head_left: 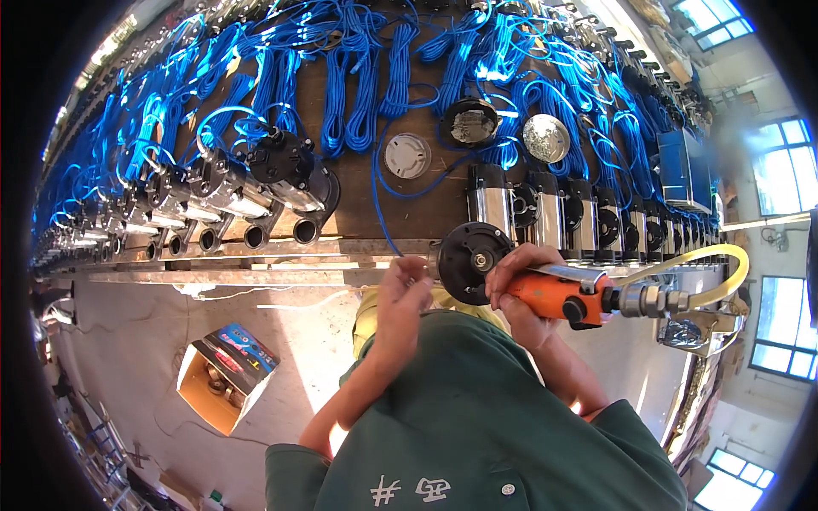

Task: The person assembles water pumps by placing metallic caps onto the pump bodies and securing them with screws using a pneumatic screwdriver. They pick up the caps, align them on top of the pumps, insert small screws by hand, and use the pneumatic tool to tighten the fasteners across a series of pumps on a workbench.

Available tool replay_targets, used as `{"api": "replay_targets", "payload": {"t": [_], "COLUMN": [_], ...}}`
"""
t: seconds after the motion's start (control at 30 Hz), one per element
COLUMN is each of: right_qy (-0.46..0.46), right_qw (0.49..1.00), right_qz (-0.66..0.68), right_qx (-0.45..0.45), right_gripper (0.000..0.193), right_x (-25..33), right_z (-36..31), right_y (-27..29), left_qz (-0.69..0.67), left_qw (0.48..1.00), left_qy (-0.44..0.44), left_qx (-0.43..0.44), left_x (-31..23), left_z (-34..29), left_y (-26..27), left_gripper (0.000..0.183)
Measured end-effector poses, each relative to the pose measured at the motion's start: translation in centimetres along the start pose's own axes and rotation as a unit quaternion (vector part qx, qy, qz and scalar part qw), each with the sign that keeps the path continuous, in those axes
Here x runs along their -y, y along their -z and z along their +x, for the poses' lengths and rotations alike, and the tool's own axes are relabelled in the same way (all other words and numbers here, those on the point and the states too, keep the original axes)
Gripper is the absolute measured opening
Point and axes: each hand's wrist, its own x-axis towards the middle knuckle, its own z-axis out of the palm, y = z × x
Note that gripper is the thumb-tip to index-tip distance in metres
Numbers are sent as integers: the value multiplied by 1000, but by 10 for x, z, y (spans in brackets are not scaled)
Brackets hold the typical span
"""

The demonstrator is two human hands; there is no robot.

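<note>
My right hand (pixel 521 285) is wrapped round an orange air-powered driver (pixel 554 296) with a yellow hose (pixel 724 277) at its back. The driver's front end is hidden by my fingers, close to the round black end (pixel 456 255) of a pump at the table's near edge. A brass-coloured fitting (pixel 482 260) shows in the middle of that end. Just left of the pump, my left hand (pixel 400 298) has its fingers curled in. Whether anything small sits between them cannot be made out. A blue cable (pixel 381 213) runs down toward this hand.
Silver and black pumps stand in rows at left (pixel 294 183) and right (pixel 545 217). Coiled blue cables (pixel 348 98) cover the far table. A white round cap (pixel 408 156), a black cup (pixel 470 122) and a metal dish of small parts (pixel 546 139) lie between. An open cardboard box (pixel 223 379) sits on the floor.
</note>
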Motion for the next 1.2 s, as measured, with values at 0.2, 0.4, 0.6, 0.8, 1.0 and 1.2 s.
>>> {"api": "replay_targets", "payload": {"t": [0.2, 0.4, 0.6, 0.8, 1.0, 1.2], "right_qy": [-4, 31, 86, -7, -74, 44], "right_qw": [998, 997, 982, 998, 996, 986], "right_qz": [-55, -30, -88, -31, -16, 157], "right_qx": [5, 60, 146, 61, 48, 19], "right_gripper": [24, 23, 29, 25, 30, 34], "right_x": [4, -4, -5, -5, 11, 25], "right_z": [0, 0, 5, 5, 8, 24], "right_y": [-6, -3, -2, -2, -3, -19], "left_qz": [-100, -126, -112, -133, -108, -119], "left_qw": [994, 991, 987, 976, 981, 975], "left_qy": [30, 50, 114, 172, 154, 176], "left_qx": [-22, -17, 10, 32, 52, 71], "left_x": [0, 4, -3, -5, -22, -21], "left_z": [11, 11, 12, 8, -1, 0], "left_y": [16, 17, 18, 19, 7, 1], "left_gripper": [19, 20, 21, 14, 18, 23]}}
